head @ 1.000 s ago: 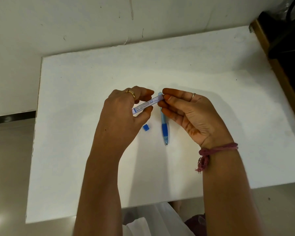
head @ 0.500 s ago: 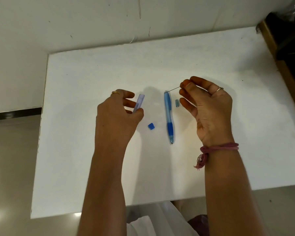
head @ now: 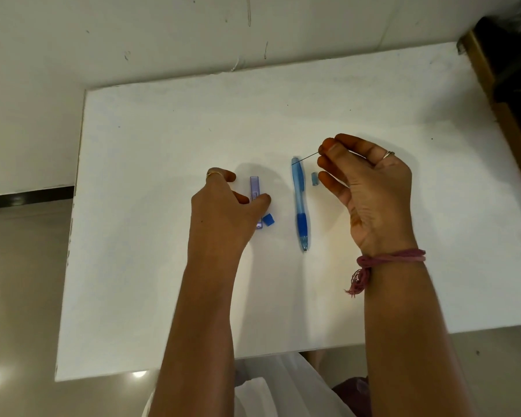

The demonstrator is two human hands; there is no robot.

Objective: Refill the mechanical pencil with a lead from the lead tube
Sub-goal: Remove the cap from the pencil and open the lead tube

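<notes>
Head view: right hand (head: 370, 188) pinching lead (head: 305, 158) at thumb and forefinger, far tip over pencil's top end; pencil (head: 300, 203) flat on table (head: 163, 130), tip toward viewer, cap (head: 314, 178) just beside; left hand (head: 223, 206) gripping tube (head: 255, 188) lying on table, blue lid (head: 268, 219) beside

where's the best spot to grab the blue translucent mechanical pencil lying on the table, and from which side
Probably the dark blue rubber grip zone of the blue translucent mechanical pencil, taken from above across its width. It lies flat on the white table, tip toward the person, and the right hand holds the thin lead by the open far end, so keep that end unobstructed.
</notes>
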